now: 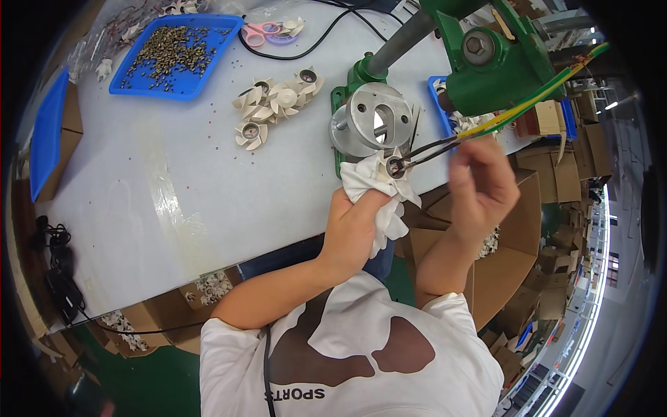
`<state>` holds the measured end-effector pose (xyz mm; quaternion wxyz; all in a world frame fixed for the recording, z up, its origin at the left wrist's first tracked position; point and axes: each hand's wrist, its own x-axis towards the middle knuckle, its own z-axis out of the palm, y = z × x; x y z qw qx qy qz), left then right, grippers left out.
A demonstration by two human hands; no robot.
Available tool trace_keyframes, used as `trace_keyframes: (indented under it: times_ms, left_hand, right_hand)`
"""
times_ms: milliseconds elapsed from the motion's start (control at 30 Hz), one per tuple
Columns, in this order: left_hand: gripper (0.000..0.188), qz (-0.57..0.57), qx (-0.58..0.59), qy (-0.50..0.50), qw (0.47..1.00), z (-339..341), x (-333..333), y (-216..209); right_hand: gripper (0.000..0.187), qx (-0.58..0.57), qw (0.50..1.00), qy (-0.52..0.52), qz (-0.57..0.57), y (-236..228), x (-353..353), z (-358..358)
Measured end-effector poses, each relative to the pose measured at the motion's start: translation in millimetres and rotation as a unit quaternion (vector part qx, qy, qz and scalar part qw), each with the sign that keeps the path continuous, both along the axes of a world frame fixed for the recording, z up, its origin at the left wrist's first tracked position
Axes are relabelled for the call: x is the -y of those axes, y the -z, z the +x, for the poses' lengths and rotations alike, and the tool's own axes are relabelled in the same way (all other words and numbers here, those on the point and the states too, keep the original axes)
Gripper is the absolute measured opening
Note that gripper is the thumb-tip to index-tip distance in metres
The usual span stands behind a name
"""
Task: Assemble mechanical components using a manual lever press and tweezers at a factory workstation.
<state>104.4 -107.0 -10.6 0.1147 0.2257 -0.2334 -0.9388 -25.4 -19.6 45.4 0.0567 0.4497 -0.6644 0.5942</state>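
Note:
My left hand (356,224) grips a white cloth (361,177) wrapped around a cream-coloured fan wheel (396,165), at the table's front edge beside the metal fixture (379,115). Two thin dark prongs (432,149) reach into the wheel's hub. Yellow and green wires (531,101) run from the prongs' far end up to the right. My right hand (483,186) is raised to the right, just below where prongs and wires meet. Its fingers are curled in; whether they hold anything is hidden.
Beyond the fixture stands a green press (497,62). Several fan wheels (278,101) lie on the white table (125,229), left of it. A blue tray (177,59) of small metal parts and pink scissors (262,33) lie farther back. An open cardboard box (511,260) stands at right.

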Motion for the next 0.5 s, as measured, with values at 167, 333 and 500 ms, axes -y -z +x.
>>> trace_keyframes:
  times_ms: [167,333,500]
  left_hand:
    - [0.025,-0.006,0.042,-0.036,0.998,-1,-6,-4]
    - [0.025,0.024,0.077,-0.053,0.995,3,-3,-10]
    - [0.033,0.041,0.066,-0.059,0.995,7,-5,-7]
  right_hand:
    - [0.019,-0.083,0.975,0.133,-0.160,-49,-14,-32]
    - [0.019,-0.119,0.965,0.144,-0.184,-100,3,-73]
    - [0.016,-0.142,0.939,0.187,-0.252,-123,22,-89]
